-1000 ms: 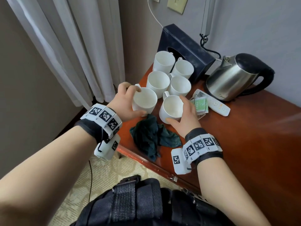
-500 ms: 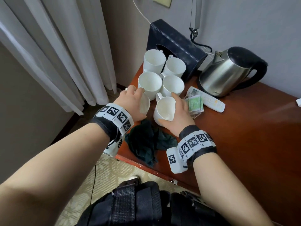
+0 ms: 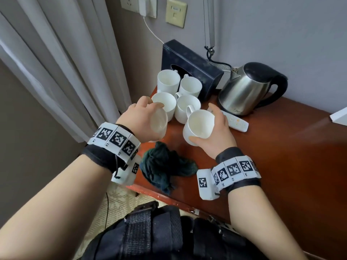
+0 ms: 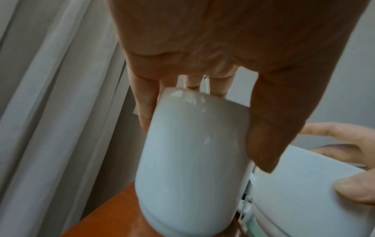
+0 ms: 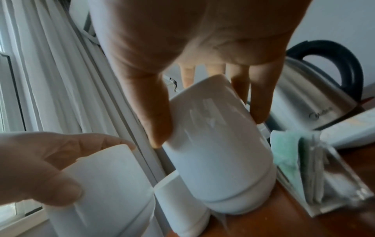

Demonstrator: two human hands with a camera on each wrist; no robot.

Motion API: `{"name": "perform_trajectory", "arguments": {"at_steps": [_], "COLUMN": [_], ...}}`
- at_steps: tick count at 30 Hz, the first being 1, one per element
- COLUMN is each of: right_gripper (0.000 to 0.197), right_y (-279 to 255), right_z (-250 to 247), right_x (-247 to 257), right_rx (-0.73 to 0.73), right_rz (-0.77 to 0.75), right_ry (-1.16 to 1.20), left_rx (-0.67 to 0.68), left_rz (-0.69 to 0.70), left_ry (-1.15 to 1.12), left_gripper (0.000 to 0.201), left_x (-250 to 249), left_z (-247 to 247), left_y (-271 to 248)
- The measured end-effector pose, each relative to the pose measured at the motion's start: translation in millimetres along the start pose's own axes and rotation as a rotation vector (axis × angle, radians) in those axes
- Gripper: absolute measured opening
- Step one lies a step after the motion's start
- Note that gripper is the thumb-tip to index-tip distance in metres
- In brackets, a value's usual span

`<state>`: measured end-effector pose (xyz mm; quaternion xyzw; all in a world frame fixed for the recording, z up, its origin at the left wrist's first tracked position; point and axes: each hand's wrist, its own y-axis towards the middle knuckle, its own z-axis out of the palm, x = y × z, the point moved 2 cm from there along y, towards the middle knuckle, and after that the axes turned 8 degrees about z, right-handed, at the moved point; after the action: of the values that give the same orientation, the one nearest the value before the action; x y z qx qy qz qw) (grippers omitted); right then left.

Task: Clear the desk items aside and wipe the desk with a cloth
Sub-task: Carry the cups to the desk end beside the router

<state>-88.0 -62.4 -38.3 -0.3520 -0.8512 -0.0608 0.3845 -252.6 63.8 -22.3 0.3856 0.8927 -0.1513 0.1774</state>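
Mugs are in both hands at the near-left corner of the table. The left hand has its fingers and thumb curled round a white mug, tipped so its mouth faces the camera; the right hand wraps the second white mug the same way, thumb on the near side and fingers on the far side. Both mugs appear lifted and tilted, though in the wrist views their bases sit so close to the wood that I cannot say whether they have cleared it.

What the coming move turns on is the dark green cloth: it lies crumpled just in front of and below both hands, between the wrists, close to the table's front edge. Both hands are about equally near it, and neither is free to take it.

Four more white mugs stand clustered just beyond the hands, in front of a dark box, with a steel kettle to their right and a white remote at its foot. Sachets beside the remote show only in the right wrist view; in the head view the right hand hides them. The table's right side is cut off by the frame.
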Motion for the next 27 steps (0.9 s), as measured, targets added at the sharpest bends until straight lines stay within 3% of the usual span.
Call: {"name": "perform_trajectory", "arguments": {"at_steps": [11,27], "right_gripper": [0.095,0.1], "right_y": [-53,-125], "right_z": [-109,-325], "right_x": [-47,-218], "right_rx": [-0.153,-0.177], "right_rz": [-0.068,-0.065], "right_ry": [-0.06,-0.177], "left_rx": [-0.087,0.025], "left_rz": [0.244,0.677], "left_ry": [-0.013,0.075], "left_gripper": [0.08,0.088], "left_x": [-124,-375], "left_z": [14,107], "left_y": [-10,-1]}}
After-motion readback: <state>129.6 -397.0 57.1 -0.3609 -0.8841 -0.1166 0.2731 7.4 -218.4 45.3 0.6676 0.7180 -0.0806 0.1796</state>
